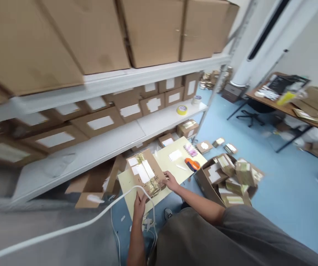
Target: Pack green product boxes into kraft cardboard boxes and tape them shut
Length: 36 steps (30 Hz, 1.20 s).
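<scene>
A small cardboard parcel (144, 171) with white labels and glossy tape lies on a pale yellow table top (172, 162). My left hand (140, 204) grips its near corner with fingers curled. My right hand (170, 180) holds its right edge, fingers bent against the side. An orange tape dispenser (192, 164) lies on the table to the right of my right hand. A white cable (98, 218) loops across in front of my left arm.
White shelving (114, 138) at left carries many labelled cardboard boxes; a yellow tape roll (181, 109) sits on it. An open carton (231, 181) full of small parcels stands on the blue floor at right. A desk and office chair (251, 111) are farther right.
</scene>
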Motion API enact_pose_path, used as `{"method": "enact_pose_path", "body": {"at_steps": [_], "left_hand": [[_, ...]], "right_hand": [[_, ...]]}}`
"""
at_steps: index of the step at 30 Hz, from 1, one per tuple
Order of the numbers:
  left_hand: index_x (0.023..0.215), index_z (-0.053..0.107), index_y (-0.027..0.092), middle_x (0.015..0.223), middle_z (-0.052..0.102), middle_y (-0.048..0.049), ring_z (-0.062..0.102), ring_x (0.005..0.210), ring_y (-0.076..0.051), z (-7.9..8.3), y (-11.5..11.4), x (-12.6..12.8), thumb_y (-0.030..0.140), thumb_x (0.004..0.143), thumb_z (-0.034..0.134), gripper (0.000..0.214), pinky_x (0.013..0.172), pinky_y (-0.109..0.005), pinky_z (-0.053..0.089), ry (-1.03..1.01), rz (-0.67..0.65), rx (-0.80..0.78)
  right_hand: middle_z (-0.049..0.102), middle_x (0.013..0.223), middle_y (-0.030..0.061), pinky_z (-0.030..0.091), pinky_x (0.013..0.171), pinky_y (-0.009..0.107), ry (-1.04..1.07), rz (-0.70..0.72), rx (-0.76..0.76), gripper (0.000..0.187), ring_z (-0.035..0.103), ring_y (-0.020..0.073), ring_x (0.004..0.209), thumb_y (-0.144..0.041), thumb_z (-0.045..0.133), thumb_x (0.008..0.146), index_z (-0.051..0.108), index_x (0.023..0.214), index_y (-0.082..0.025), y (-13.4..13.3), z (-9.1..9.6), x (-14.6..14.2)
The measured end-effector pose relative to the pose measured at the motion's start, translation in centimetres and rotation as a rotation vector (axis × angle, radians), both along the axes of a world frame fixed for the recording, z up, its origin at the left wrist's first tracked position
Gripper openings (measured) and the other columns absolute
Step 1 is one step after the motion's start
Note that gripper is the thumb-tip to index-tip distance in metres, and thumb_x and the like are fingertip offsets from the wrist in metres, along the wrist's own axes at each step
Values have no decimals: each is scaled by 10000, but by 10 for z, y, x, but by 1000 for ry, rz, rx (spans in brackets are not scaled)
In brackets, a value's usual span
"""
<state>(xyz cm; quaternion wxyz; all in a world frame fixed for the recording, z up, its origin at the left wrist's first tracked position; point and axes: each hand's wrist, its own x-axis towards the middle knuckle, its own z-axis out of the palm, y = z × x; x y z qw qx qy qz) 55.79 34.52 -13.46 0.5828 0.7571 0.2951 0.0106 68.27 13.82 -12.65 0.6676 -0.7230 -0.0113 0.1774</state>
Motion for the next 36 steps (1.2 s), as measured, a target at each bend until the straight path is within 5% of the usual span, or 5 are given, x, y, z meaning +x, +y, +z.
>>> {"method": "enact_pose_path", "body": {"at_steps": [10,19,28,32,36], "left_hand": [[1507,668,207,1464,743,-134,665,1420,-346,64,-120,124,677,892,735,777,1226,-463,536,-120,-474,-185],[1574,605,165,1555,682,-154,646,1450,-315,109,-350,180,752,898,698,900,1238,-405,515,-171,-985,-227],[1582,604,136,1589,652,-157,596,1500,-319,98,-652,134,651,998,638,780,1275,-426,452,-90,-1518,-282],[1604,583,152,1622,619,-165,566,1530,-324,75,-729,88,675,1021,592,783,1286,-442,437,-55,-1666,-351],[1723,415,182,1752,451,-160,421,1638,-327,55,-771,65,725,1025,555,895,1333,-456,369,34,-1765,-275]], "right_hand": [[755,1362,87,555,1106,450,-128,-493,193,562,694,312,1302,-582,863,810,656,1238,-281,-156,64,-16],[736,1416,121,581,1114,446,-274,-1042,145,668,700,313,1301,-599,820,880,625,1417,-253,-338,81,-76],[726,1453,150,553,1158,484,-262,-1610,45,689,678,311,1336,-587,798,874,643,1431,-213,-551,66,-194],[724,1465,154,543,1167,496,-257,-1764,-14,688,677,310,1336,-573,767,886,640,1457,-210,-607,47,-248],[687,1524,167,533,1185,486,-181,-1779,-91,777,655,319,1390,-647,699,900,606,1525,-195,-648,18,-278]]}}
